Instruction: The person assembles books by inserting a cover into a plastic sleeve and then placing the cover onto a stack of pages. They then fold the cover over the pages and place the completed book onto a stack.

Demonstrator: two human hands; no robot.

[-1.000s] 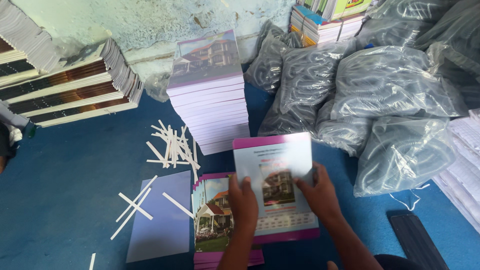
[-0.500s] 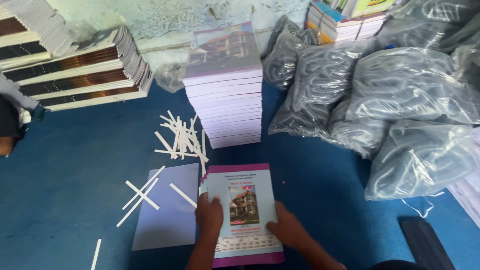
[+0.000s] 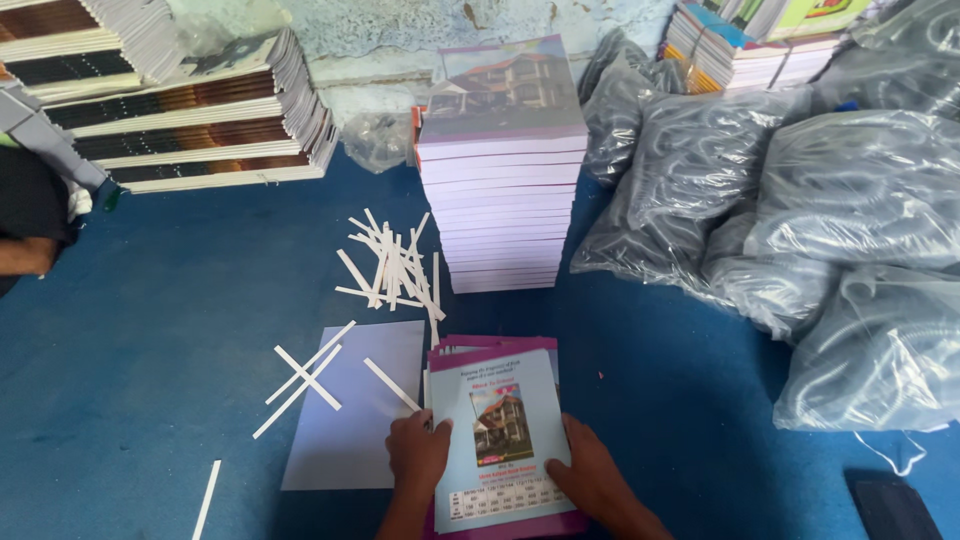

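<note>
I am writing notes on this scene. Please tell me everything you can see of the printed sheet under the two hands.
The printed sheet is a rectangular, glossy-looking card with a purple border and a pale blue field. It shows lines of text, a small picture of a house and a table grid below. It lies flat, face up, on top of a low pile of like sheets on the blue floor. The left hand presses its left edge and the right hand its lower right edge.

The printed sheet (image 3: 497, 440) runs off the bottom edge of the frame, as do both forearms, and its lower corners lie hidden under the left hand (image 3: 418, 455) and right hand (image 3: 592, 475). The purple-edged stack beneath it (image 3: 500, 345) shows only a thin rim. At the left edge, another person's arm (image 3: 25, 255) is cut off.
</note>
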